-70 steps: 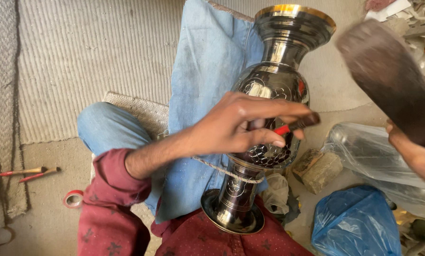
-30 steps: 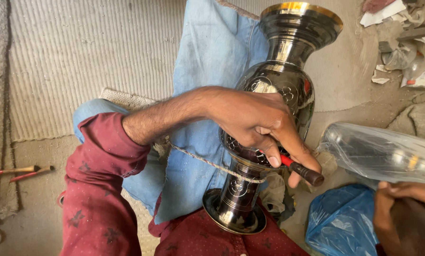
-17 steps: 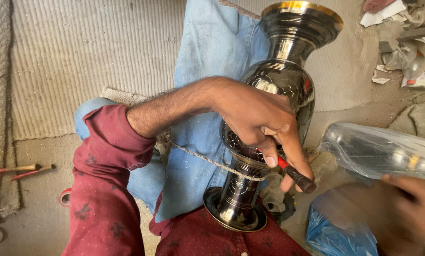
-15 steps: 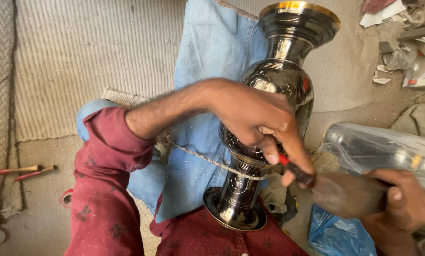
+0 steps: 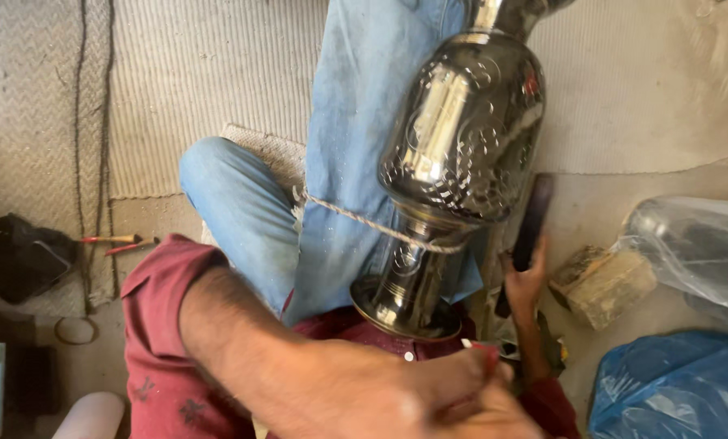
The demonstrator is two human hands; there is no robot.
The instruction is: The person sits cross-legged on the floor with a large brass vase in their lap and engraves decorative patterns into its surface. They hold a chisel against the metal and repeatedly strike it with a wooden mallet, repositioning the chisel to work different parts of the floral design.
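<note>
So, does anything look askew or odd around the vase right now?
Nothing looks damaged or spilled. The engraved metal vase lies tilted across the lap, tied by a cord round its neck, which seems deliberate.

vase: tall dark polished metal vase with engraved floral pattern (image 5: 461,138), bulbous body, narrow stem, flared round foot
vase pose: lying tilted along the denim-clad leg, foot toward the person's lap, neck pointing away and cut off by the top edge of the view
vase surface: glossy, strong highlights on the left of the body, pale engraved motifs over the belly
vase tie: twisted cord looped around the stem just below the body, running left across the leg
mallet: dark flat block-shaped mallet (image 5: 533,219), upright, just right of the vase's lower body, blurred
chisel: thin red-handled tool (image 5: 486,351), only the red part shows near the foot, rest hidden
</note>
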